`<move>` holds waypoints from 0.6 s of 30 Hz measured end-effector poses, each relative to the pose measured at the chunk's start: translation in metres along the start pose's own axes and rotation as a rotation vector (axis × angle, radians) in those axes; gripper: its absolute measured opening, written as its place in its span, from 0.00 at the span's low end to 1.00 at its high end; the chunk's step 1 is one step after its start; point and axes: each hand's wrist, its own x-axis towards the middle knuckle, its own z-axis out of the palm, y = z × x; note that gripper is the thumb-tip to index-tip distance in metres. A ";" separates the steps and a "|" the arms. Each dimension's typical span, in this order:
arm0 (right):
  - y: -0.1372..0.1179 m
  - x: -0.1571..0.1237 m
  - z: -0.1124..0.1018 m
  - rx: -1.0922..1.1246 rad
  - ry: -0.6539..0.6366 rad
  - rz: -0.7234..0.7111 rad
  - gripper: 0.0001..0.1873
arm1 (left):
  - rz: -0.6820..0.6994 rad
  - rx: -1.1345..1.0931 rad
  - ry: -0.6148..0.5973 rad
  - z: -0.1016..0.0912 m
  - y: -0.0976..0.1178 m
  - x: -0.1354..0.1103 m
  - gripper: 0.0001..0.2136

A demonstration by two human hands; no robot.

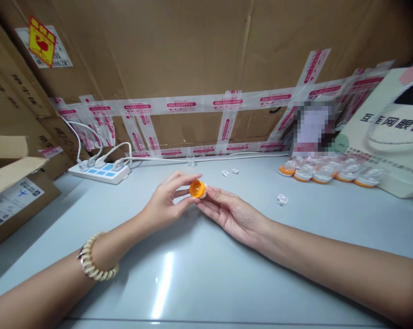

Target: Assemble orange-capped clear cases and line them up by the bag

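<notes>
A small round orange cap-like piece (197, 189), hollow side facing me, is held above the table between my two hands. My left hand (167, 201) curves round it from the left, thumb at its lower edge and a finger over its top. From the right, my right hand (232, 214) pinches its side, where a bit of white shows. Two small white pieces with dark marks (230, 172) lie beyond my hands, and another white piece (282, 199) is farther right. Behind the orange piece stands a little clear cup (191, 161).
Several clear-topped capsules with orange bases (321, 173) sit in a row at the right, before a paper bag (394, 137). A white power strip (100, 171) with plugged-in cables lies at the back left. Cardboard boxes (199, 50) stand behind and at left.
</notes>
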 end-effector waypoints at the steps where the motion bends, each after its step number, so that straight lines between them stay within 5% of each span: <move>1: 0.000 0.001 -0.001 -0.001 -0.001 -0.001 0.04 | 0.025 0.068 0.003 -0.001 0.001 0.000 0.17; 6: 0.000 0.004 -0.005 -0.032 -0.064 -0.002 0.05 | 0.073 0.271 0.047 -0.005 0.007 0.001 0.14; 18: -0.007 0.003 -0.005 -0.134 -0.035 0.113 0.08 | -0.014 0.301 -0.004 -0.005 0.008 0.000 0.13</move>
